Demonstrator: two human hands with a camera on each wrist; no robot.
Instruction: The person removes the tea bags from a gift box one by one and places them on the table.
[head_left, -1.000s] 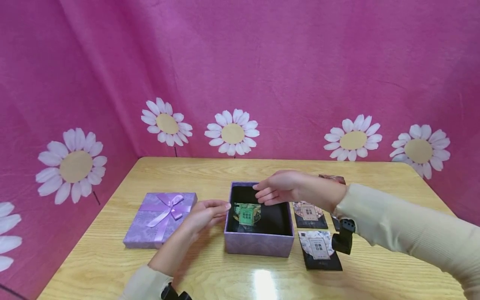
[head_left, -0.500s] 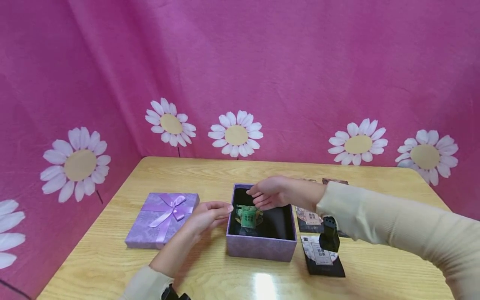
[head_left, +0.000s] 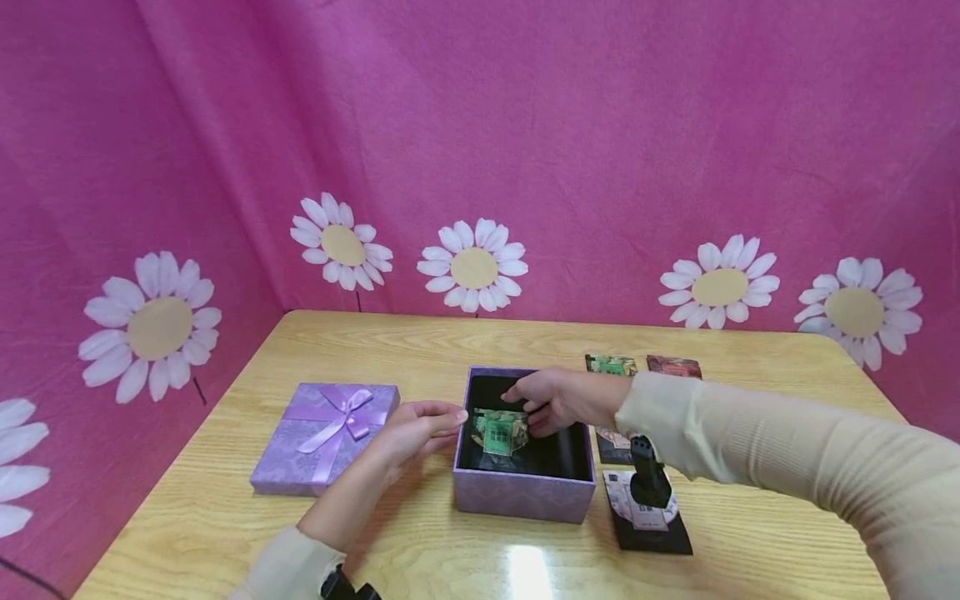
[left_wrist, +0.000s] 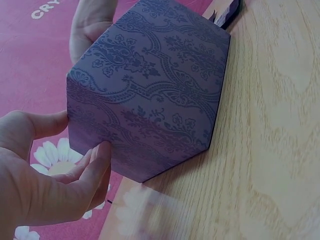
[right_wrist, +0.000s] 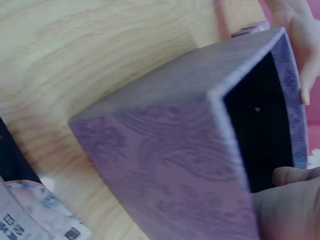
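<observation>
In the head view, a lidless purple patterned box (head_left: 525, 496) with a black inside stands mid-table. A black sachet with a green label (head_left: 500, 433) lies in its left part. My left hand (head_left: 420, 429) holds the box's left wall, its thumb at the rim and its fingertips against the outer side, as the left wrist view also shows. My right hand (head_left: 551, 400) reaches over the right rim into the box, with fingers spread. Its lower fingertips are beside the green sachet's right edge; whether they touch it is unclear. No thing shows in its grasp.
A purple lid with a ribbon bow (head_left: 326, 437) lies left of the box. To the right lie a sachet with a pale floral label (head_left: 648, 512), a green-labelled sachet (head_left: 611, 364) and a red one (head_left: 675, 367). The right forearm partly covers others there.
My right hand has lowered into the box and spread its fingers, and the forearm has shifted left, uncovering the sachets behind it. The left hand keeps its place on the box wall.
</observation>
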